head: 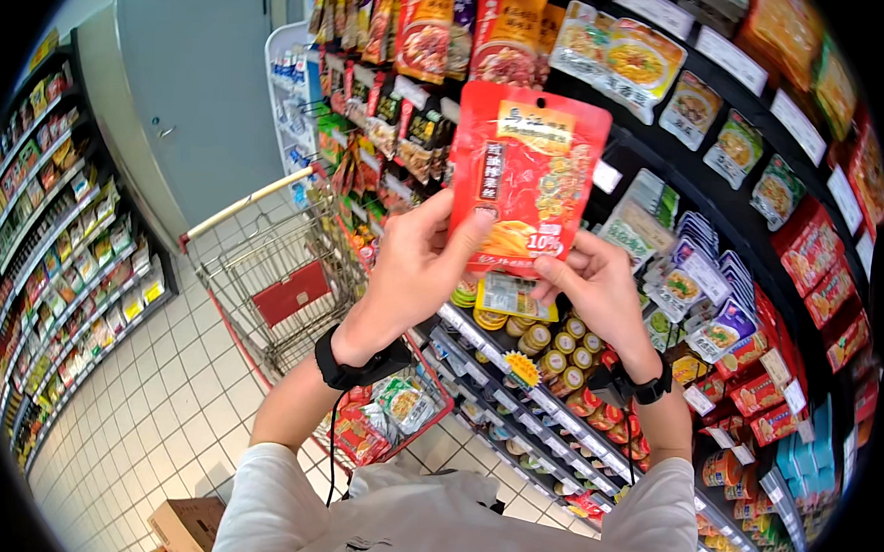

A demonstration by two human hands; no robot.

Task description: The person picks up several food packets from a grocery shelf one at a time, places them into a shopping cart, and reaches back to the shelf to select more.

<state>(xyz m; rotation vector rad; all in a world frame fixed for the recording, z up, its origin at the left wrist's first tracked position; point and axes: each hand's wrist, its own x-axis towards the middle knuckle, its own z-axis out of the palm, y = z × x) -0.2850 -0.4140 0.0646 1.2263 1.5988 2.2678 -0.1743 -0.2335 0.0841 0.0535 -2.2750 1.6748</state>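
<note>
A red flat food pouch (526,177) with a hanging hole at its top is held up in front of the shelves, its printed front facing me. My left hand (424,257) pinches its lower left edge, the thumb lying over the front. At the lower right corner, the fingers of my right hand (595,285) grip it too. Behind and below the pouch are a yellow-edged packet (516,296) and jars with gold lids (572,353) on the shelf. Each wrist wears a black strap with a device.
A metal shopping cart (268,233) stands to the left, with red and white packets (401,406) inside. Stocked shelves (483,343) curve along the right; another shelf unit (86,227) stands far left. A grey door (200,85) is at the back, a cardboard box (188,526) at lower left.
</note>
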